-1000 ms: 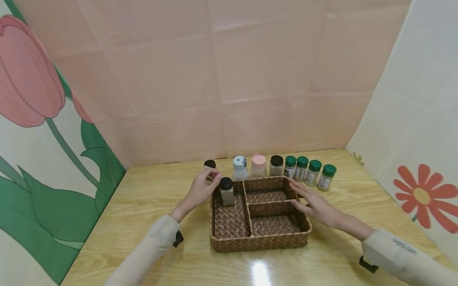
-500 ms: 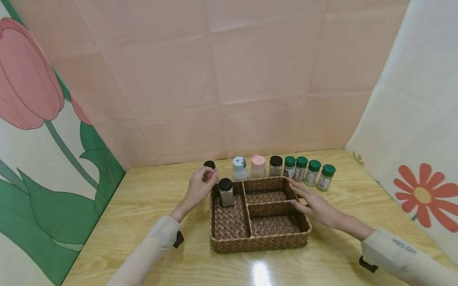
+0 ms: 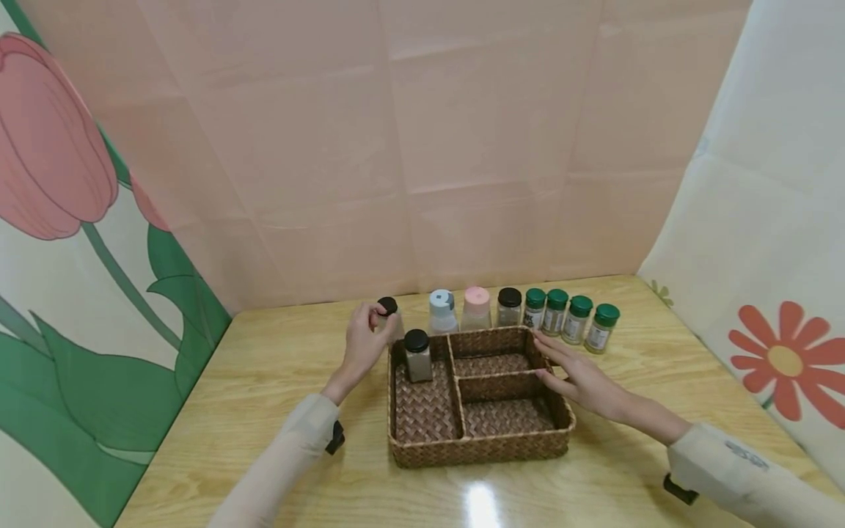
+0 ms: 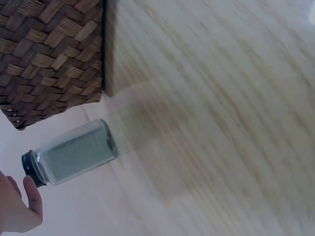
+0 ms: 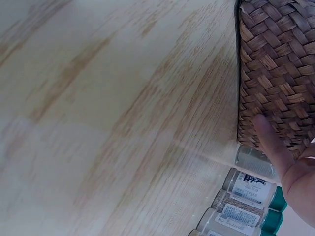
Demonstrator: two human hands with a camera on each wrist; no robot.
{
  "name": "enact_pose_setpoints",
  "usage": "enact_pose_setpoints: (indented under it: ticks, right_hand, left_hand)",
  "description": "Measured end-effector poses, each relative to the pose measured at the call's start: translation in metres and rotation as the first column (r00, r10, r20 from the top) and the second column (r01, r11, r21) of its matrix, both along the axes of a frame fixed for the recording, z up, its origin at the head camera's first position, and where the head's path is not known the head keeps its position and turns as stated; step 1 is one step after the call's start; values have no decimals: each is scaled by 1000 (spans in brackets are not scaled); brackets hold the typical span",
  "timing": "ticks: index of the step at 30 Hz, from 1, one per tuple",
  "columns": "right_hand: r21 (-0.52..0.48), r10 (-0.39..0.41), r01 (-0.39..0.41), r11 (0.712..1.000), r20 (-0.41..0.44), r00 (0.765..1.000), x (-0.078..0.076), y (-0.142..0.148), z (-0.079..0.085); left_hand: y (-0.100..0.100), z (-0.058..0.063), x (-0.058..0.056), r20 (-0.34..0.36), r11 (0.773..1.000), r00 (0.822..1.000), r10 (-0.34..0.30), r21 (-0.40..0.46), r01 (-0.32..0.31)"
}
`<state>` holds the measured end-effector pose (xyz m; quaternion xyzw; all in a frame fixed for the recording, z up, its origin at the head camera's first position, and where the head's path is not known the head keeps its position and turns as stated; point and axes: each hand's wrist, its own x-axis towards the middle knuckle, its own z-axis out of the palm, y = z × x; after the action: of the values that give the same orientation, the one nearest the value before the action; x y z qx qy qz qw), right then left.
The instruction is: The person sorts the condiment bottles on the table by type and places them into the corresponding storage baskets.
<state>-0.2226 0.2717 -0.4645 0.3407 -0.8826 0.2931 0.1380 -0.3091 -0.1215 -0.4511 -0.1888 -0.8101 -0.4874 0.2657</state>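
At the basket's back left corner, my left hand (image 3: 364,339) has bent fingers and thumb around the black cap of a clear glass spice jar (image 3: 397,328). In the left wrist view the fingertips meet the cap of this jar (image 4: 78,152), and its base is close to the tabletop. A second black-capped jar (image 3: 419,361) stands upright in the left compartment of the brown woven basket (image 3: 478,444). My right hand (image 3: 587,381) rests with extended fingers on the basket's right rim and divider end. One finger lies along the woven outer wall (image 5: 280,88).
Behind the basket stand a blue-capped bottle (image 3: 442,312), a pink-capped bottle (image 3: 477,312) and a black-capped jar (image 3: 509,308). Several green-capped spice jars (image 3: 576,321) continue the row rightwards. A pink backdrop (image 3: 409,147) borders the wooden table (image 3: 277,359) at the back.
My left hand has shifted slightly left and back, its fingers coming onto the cap of the jar behind the basket. The right hand and basket have stayed put.
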Motion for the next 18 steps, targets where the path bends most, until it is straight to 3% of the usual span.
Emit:
enact_pose_setpoints:
  ticks: [9,18]
  right_hand:
    - [1,-15,15,1000,-16,1000,-2,0,0]
    - [3,-16,16,1000,-1,1000,-1,0,-1]
  left_hand:
    - [0,-3,-10,-27,998,999,47,37,-46]
    - [1,-4,-9,37,996,999,16,92,-20]
